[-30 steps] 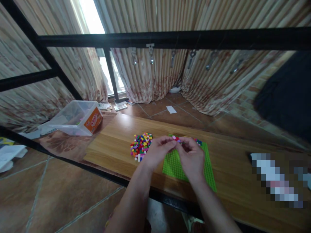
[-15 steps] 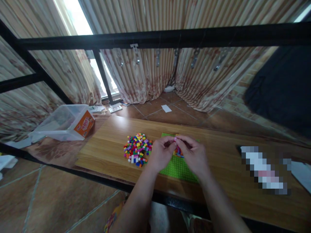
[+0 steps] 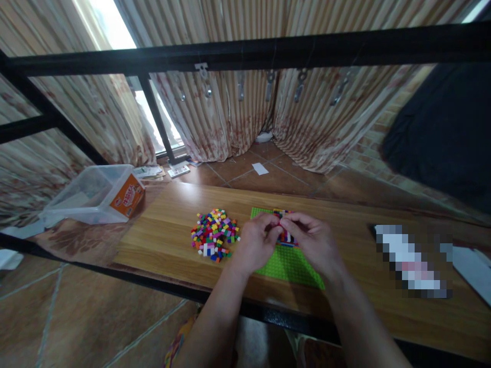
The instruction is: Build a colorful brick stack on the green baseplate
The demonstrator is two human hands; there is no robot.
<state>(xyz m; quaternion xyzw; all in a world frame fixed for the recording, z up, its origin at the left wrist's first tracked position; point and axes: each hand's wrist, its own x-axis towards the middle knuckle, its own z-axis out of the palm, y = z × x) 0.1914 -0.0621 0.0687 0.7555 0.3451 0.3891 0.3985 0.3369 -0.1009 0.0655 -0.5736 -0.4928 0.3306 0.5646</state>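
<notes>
Fingertips [image 3: 274,234] of both hands drawn together, thumb and forefinger of each clamped on one small red plastic brick [image 3: 280,223], mostly covered by the grip. Left hand [image 3: 255,243]: back turned up, over the left edge of the baseplate. Right hand [image 3: 316,240]: facing it, over the right portion.

Beneath and between the hands: multicoloured assembly of small plastic bricks [image 3: 288,238], blue along the near edge, set on the far half of the baseplate and partly hidden. Square, bright green, studded plastic baseplate [image 3: 289,267]: near portion bare.

Left of the baseplate, just beside the left hand: loose pile of small plastic bricks in many colours [image 3: 216,232]. All on a long, light-brown wooden tabletop [image 3: 153,230]. To the right, well apart from the baseplate: one elongated item [image 3: 410,263], pixelated, identity not legible.

Past the left end: clear plastic box [image 3: 86,204], with orange label [image 3: 128,196]. Beyond: black metal bar [image 3: 230,55] with hanging metal hooks [image 3: 270,86]; striped, floral beige curtains [image 3: 218,122]; brown tiled floor [image 3: 245,174].
</notes>
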